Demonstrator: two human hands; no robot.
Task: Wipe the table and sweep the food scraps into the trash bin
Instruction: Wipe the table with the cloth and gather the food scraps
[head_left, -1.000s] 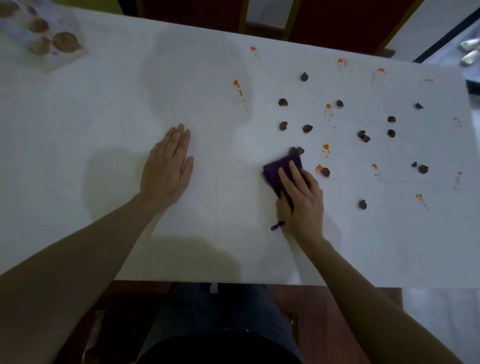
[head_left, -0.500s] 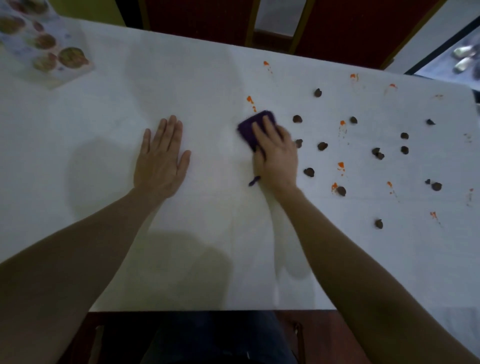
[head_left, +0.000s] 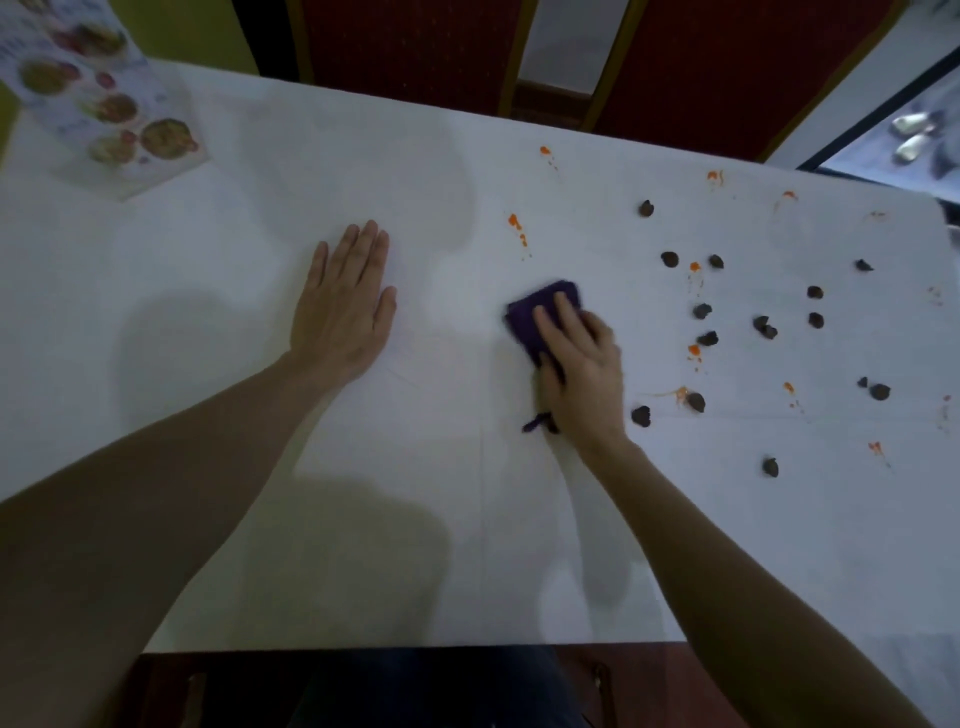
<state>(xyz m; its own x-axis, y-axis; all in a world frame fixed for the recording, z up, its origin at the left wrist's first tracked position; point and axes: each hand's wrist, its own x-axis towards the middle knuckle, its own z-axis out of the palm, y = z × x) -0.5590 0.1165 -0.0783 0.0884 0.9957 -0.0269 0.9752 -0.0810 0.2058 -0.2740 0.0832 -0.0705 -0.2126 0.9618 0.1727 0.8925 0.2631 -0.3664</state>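
- Far left corner of your white rectangular table (head_left: 156, 415): a glossy printed menu card with food photos (head_left: 104, 104) lies right by the far edge, well apart from everything else.
- Your left hand (head_left: 340, 312) lies palm down on bare tabletop, fingers straight and close together, thumb out to the side, holding nothing. Lots of open white surface around it, all the way back to the near edge.
- Between your hands there's a plain strip of table, with one orange sauce smear (head_left: 517, 228) further out.
- Your right hand (head_left: 579, 369) presses down on the folded dark purple cloth (head_left: 535, 317), fingers laid mostly flat over the top; a little tail of it pokes out by your wrist.
- Right of the cloth is the mess: small dark brown food scraps (head_left: 702, 310) scattered among more orange splatters, running out toward the right edge. The nearest lump sits just beside your wrist.
- Past the far edge, dark red chair backs with gold trim (head_left: 415, 47) stand close to the table.
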